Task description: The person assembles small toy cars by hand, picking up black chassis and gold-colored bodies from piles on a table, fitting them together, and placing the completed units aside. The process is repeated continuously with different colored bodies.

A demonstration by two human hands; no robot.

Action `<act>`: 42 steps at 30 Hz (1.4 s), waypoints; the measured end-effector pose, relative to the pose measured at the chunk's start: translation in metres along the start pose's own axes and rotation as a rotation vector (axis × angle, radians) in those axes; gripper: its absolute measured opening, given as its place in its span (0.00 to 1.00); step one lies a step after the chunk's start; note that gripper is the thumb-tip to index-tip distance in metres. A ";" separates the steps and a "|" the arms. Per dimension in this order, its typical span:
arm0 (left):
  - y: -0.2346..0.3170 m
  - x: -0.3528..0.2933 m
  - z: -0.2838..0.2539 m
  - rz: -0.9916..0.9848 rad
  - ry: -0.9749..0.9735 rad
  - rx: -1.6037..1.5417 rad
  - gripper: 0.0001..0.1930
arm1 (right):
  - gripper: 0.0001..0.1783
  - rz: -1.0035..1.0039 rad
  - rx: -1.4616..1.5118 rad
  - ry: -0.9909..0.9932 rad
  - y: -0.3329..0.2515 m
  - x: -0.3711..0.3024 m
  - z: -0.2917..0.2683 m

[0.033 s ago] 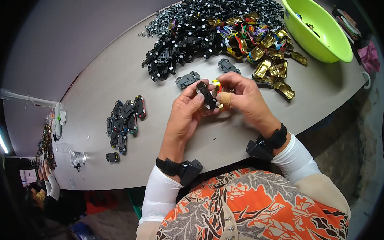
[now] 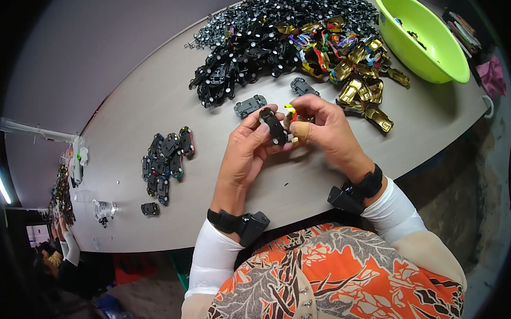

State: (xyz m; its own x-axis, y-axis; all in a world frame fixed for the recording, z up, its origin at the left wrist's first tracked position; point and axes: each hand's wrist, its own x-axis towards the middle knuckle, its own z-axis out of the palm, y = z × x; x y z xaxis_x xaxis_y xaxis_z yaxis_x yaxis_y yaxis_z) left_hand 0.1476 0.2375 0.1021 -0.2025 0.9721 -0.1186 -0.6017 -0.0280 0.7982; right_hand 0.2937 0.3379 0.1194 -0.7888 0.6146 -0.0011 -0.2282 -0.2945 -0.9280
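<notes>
Over the middle of the table, my left hand is closed on a black toy car chassis with pale wheels, thumb pressed along its side. My right hand pinches a yellow and red toy car body, held right beside the chassis; fingers hide much of it. A bandage wraps a finger of that hand. Just beyond my hands lie two grey chassis, one at the left and one further back. To the left sits a cluster of small toy cars, mostly undersides up, with a single car nearer me.
A large heap of black chassis covers the far side, beside gold and coloured car bodies. At the far right stands a lime-green basin. A clear plastic cup stands at the left, where another person's arms reach in.
My right hand has shifted the yellow and red body very slightly, showing a bit more of it. The chassis in my left hand is tilted a touch differently.
</notes>
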 end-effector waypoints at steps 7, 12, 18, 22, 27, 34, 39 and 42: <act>0.004 0.000 0.001 -0.030 -0.011 -0.086 0.26 | 0.19 -0.209 -0.201 0.068 0.010 0.003 -0.005; 0.000 0.000 -0.008 0.016 0.040 -0.075 0.19 | 0.19 -0.132 -0.136 0.059 0.002 -0.001 0.000; 0.000 -0.001 0.005 0.033 0.210 0.128 0.10 | 0.19 -0.083 -0.070 -0.073 0.006 -0.002 0.002; -0.004 0.000 0.005 -0.008 0.209 0.078 0.11 | 0.18 -0.031 -0.165 -0.048 0.008 0.000 0.001; -0.004 -0.002 0.003 -0.038 0.140 0.013 0.14 | 0.18 0.046 -0.156 -0.041 0.005 0.000 0.002; 0.010 -0.004 0.000 -0.058 0.057 -0.025 0.23 | 0.19 -0.080 -0.095 0.010 0.003 0.000 0.002; 0.008 -0.003 -0.002 -0.027 0.100 -0.037 0.23 | 0.20 -0.190 -0.177 0.029 0.006 0.000 0.001; 0.007 -0.002 -0.002 -0.030 0.098 -0.026 0.22 | 0.19 -0.215 -0.196 0.029 0.007 -0.002 0.003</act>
State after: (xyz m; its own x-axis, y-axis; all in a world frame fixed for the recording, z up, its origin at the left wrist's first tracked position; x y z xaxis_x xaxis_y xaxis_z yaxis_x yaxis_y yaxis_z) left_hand 0.1422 0.2348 0.1065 -0.2580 0.9451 -0.2005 -0.6282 -0.0065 0.7780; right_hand 0.2919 0.3320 0.1140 -0.7172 0.6689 0.1955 -0.2714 -0.0097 -0.9624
